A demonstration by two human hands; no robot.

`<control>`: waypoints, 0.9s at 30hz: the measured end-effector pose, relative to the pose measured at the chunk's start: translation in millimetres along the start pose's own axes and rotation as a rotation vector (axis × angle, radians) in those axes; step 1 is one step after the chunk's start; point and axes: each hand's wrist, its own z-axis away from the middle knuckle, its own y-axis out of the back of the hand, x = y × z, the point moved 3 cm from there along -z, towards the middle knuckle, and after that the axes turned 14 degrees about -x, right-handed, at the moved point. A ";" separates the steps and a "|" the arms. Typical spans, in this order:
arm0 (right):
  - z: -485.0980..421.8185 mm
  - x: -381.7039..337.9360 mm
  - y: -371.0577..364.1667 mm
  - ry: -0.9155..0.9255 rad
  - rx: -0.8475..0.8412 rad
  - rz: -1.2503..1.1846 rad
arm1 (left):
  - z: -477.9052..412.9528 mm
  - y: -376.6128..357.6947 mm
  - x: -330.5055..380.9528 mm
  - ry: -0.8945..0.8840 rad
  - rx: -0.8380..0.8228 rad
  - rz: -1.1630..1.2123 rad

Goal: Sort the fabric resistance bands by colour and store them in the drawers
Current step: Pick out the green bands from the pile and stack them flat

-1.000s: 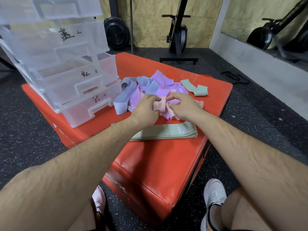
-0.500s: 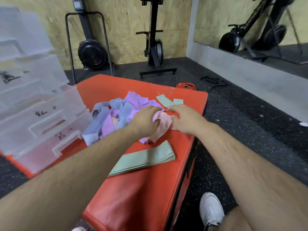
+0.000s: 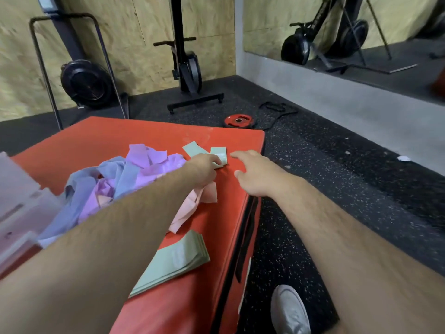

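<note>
A loose green band (image 3: 218,151) lies folded near the far right corner of the red padded box (image 3: 96,136). My left hand (image 3: 204,167) reaches over the heap and pinches that band's near end. To its right my right hand (image 3: 255,174) hovers over the box edge, fingers spread and holding nothing. The mixed heap holds purple bands (image 3: 149,162), blue bands (image 3: 79,189) and pink bands (image 3: 192,203) under my left forearm. A flat stack of green bands (image 3: 178,259) sits near the front. The clear drawer unit (image 3: 16,196) shows only partly at the left edge.
The box's right edge drops to black rubber floor right beside my right hand. A red weight plate (image 3: 238,121) and a black cord lie on the floor beyond. Gym machines stand against the plywood wall. My white shoe (image 3: 289,312) is at the bottom.
Both hands left the pink bands and moved to the far right; my left hand now holds the loose green band. My head turned right, pushing the drawers out to the left edge.
</note>
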 end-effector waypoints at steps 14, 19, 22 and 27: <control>21.1 -26.2 7.9 0.035 0.001 -0.014 | 85.3 64.8 2.7 -0.172 0.328 0.279; 40.4 -87.5 12.7 0.262 0.115 -0.271 | 186.5 104.4 -13.7 -0.279 0.449 0.401; 48.1 -123.8 1.8 0.453 0.115 -0.412 | 246.2 110.3 -35.2 -0.306 0.522 0.480; 59.4 -169.9 -22.4 0.560 0.128 -0.340 | 300.3 86.0 -87.3 -0.176 0.639 0.492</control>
